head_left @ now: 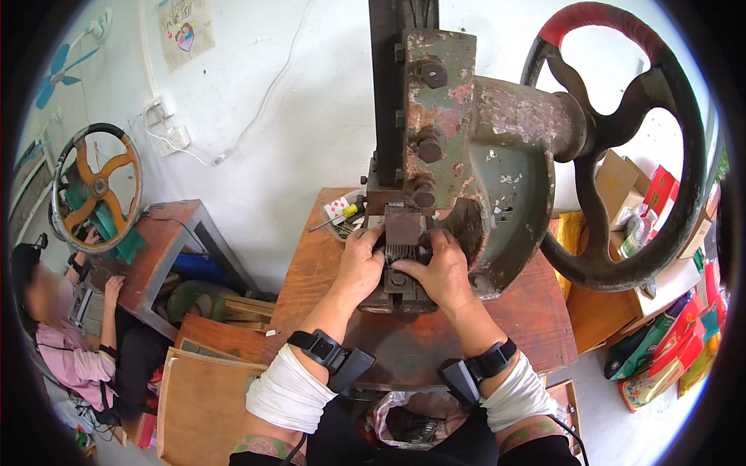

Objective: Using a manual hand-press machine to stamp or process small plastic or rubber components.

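Observation:
A heavy hand press (440, 116), its green paint worn, stands on a reddish wooden table. Under its ram block (405, 227) a bundle of thin metal strips (401, 252) sits over the bolted lower die (398, 287). My left hand (362, 264) grips the left side of the strips, fingers curled. From the other side my right hand (439, 272) closes on them, its thumb laid across the front near the bolt. My fingertips partly hide the strips, and how they sit in the die is unclear.
A large handwheel (614, 147) joins the press at the right. On the table (318, 311) a small tray holds a yellow-handled screwdriver (342, 211). Below lies an open bag of metal parts (416, 423). At left a person (74, 349) works at another wheel press.

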